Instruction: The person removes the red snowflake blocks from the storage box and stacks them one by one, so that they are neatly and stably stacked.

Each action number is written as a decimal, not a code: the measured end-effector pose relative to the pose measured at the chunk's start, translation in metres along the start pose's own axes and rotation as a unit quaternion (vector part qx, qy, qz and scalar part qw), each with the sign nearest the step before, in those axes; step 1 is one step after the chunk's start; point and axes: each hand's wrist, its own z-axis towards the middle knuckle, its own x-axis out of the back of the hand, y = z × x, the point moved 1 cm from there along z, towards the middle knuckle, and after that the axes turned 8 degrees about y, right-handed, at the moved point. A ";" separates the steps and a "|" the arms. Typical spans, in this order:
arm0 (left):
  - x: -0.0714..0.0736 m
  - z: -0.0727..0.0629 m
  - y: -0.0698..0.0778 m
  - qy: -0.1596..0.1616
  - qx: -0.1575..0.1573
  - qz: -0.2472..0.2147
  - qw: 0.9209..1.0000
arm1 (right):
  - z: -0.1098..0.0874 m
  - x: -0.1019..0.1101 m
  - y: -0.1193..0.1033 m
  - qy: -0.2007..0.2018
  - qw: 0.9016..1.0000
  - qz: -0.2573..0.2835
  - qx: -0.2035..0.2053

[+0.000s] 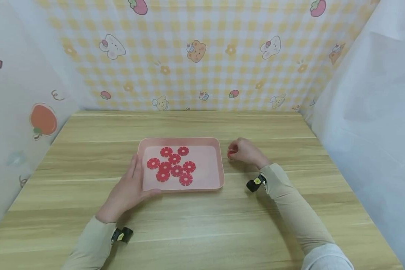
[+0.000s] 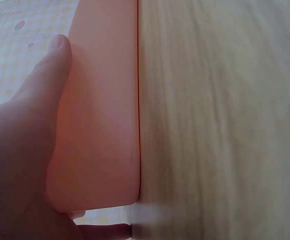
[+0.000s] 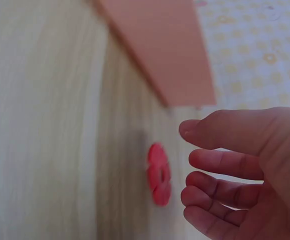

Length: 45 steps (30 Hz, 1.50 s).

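Observation:
A shallow pink tray (image 1: 209, 184) holds several red notched flower-shaped discs (image 1: 174, 159), some overlapping. My left hand (image 1: 128, 191) rests against the tray's near left corner. Its straight fingers lie along the left wall, and the thumb (image 2: 60, 47) lies along the near wall. To the right of the tray, my right hand (image 1: 244, 153) hovers low over the table with loosely bent fingers. A single red disc (image 3: 159, 174) is just beyond its fingertips, with a gap showing between them in the right wrist view. In the head view the fingers partly hide this disc.
The wood-grain table (image 1: 202, 232) runs back to a yellow checked cloth (image 1: 216, 67) with cartoon prints. White cloth hangs on the left and right sides. Each wrist wears a small black camera (image 1: 256, 183) on a strap.

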 end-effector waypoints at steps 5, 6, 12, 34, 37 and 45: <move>0.001 0.000 0.001 0.000 0.014 -0.010 1.000 | 0.000 0.009 -0.011 0.012 1.000 0.014 0.001; 0.001 0.000 0.001 0.001 0.016 -0.011 1.000 | 0.001 0.011 -0.014 0.013 1.000 0.014 0.000; 0.000 -0.001 0.001 0.006 0.023 -0.014 1.000 | 0.001 0.018 -0.031 0.011 1.000 0.004 0.011; -0.002 -0.002 0.001 0.031 0.011 -0.035 0.999 | 0.040 -0.015 -0.104 -0.051 0.996 0.019 0.068; -0.003 -0.001 0.001 0.024 0.017 -0.035 0.999 | 0.044 -0.023 -0.114 -0.060 0.995 0.017 0.080; -0.002 -0.002 0.000 0.017 0.028 -0.035 0.999 | 0.053 -0.043 -0.136 -0.094 0.987 0.000 0.126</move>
